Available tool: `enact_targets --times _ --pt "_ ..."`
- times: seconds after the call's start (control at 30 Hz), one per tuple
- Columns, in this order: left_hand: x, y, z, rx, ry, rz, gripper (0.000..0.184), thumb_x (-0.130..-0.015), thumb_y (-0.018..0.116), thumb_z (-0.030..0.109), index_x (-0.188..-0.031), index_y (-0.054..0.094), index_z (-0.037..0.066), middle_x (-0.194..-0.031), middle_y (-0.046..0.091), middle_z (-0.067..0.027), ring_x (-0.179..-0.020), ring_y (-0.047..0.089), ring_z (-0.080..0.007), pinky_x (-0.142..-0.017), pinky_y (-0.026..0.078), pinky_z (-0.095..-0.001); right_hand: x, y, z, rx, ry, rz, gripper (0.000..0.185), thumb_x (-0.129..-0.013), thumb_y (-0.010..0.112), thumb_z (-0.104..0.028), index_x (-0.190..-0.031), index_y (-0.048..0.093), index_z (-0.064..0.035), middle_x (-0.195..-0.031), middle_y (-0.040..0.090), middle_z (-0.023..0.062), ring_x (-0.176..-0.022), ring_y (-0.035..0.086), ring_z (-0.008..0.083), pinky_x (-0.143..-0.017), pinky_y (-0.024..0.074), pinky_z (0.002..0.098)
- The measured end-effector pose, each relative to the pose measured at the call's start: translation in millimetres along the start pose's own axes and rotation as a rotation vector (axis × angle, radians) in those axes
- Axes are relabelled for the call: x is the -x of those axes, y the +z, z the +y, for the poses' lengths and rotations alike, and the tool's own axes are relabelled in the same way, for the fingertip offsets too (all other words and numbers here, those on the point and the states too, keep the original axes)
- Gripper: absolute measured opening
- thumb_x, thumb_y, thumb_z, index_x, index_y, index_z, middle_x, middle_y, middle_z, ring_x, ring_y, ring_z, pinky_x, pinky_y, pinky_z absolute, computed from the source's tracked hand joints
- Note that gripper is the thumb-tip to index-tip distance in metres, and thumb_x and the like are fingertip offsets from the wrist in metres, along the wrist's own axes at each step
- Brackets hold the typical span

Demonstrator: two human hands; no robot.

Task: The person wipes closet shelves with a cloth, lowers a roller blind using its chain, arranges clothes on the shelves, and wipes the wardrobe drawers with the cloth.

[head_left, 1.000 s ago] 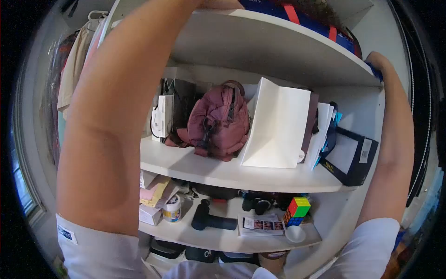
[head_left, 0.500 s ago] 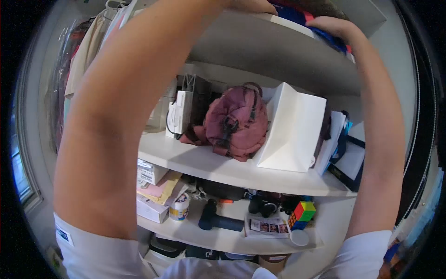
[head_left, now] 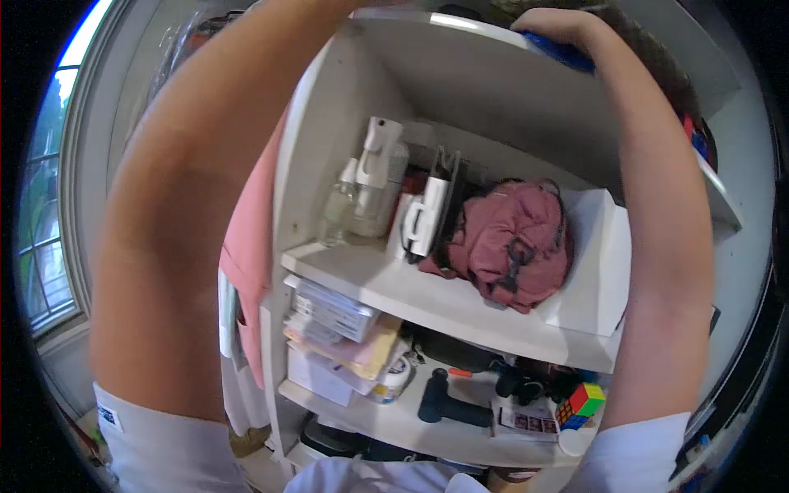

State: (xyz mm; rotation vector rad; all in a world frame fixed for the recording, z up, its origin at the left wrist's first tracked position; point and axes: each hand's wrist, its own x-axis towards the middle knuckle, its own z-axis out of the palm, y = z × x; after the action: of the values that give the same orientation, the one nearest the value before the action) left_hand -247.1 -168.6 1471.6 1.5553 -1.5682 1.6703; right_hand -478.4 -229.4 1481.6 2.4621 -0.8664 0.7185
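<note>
Both arms reach up to the top shelf (head_left: pixel 485 26). My right hand (head_left: pixel 555 25) is closed on a piece of blue fabric (head_left: pixel 560 52) at the shelf's front edge. Near the top left of the picture, my left hand is cut off by the frame's upper edge, so its fingers are hidden. Below, a dusty-pink bag (head_left: pixel 522 244) rests on the middle shelf (head_left: pixel 460 316), leaning by a white paper bag (head_left: pixel 588 263). To its left stand a white device (head_left: pixel 426 218) and spray bottles (head_left: pixel 374 177).
On the lower shelf (head_left: pixel 370 415) are stacked papers and boxes (head_left: pixel 333 316), a white tub (head_left: pixel 394 380), a dark massage gun (head_left: pixel 450 403) and a colourful cube (head_left: pixel 581 405). Pink clothing (head_left: pixel 251 246) hangs at the left, with a window (head_left: pixel 45 197) beyond.
The view has swung left, bringing the spray bottles and window into sight. My right hand has moved left along the top shelf, with the blue fabric now bunched under it.
</note>
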Motion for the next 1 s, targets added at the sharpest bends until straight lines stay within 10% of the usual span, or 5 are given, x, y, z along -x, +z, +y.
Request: enact_targets --times 0.07,0.17,0.3,1.0 --pt "37 -10 13 -0.383 -0.036 0.023 0.036 -0.085 0.046 0.026 -0.116 0.054 0.009 -0.123 0.048 -0.0197 -0.117 0.036 -0.0460 -0.095 0.036 -0.0496 -38 10 -14 -0.039 -0.132 -0.017 0.028 -0.081 0.044 -0.024 -0.089 0.065 -0.0068 -0.081 0.062 0.0064 -0.062 0.053 0.0152 -0.064 0.0407 0.0382" --pt "30 67 -17 -0.090 -0.273 0.842 0.042 -0.082 0.047 0.019 -0.122 0.048 0.009 -0.115 0.050 -0.0226 -0.112 0.041 -0.0442 -0.092 0.039 -0.0491 -63 23 -60 -0.074 0.030 0.035 0.030 -0.079 0.047 -0.030 -0.092 0.064 -0.0095 -0.087 0.064 0.0085 -0.069 0.056 0.0175 -0.070 0.0414 0.0400" --pt "65 34 -2 0.581 -0.393 0.541 0.050 -0.081 0.042 0.011 -0.130 0.036 0.005 -0.112 0.049 -0.0272 -0.105 0.048 -0.0420 -0.088 0.039 -0.0481 -113 33 -76 -0.212 0.154 0.000 0.035 -0.078 0.049 -0.036 -0.099 0.064 -0.0116 -0.104 0.061 0.0085 -0.092 0.055 0.0176 -0.080 0.0405 0.0404" --pt "63 46 -4 0.475 -0.352 0.576 0.057 -0.078 0.048 0.011 -0.133 0.035 0.007 -0.111 0.052 -0.0258 -0.106 0.051 -0.0379 -0.099 0.033 -0.0423 -130 30 -90 -0.065 0.137 -0.191 0.050 -0.076 0.058 -0.043 -0.117 0.058 -0.0147 -0.118 0.058 0.0067 -0.103 0.055 0.0212 -0.086 0.0415 0.0360"
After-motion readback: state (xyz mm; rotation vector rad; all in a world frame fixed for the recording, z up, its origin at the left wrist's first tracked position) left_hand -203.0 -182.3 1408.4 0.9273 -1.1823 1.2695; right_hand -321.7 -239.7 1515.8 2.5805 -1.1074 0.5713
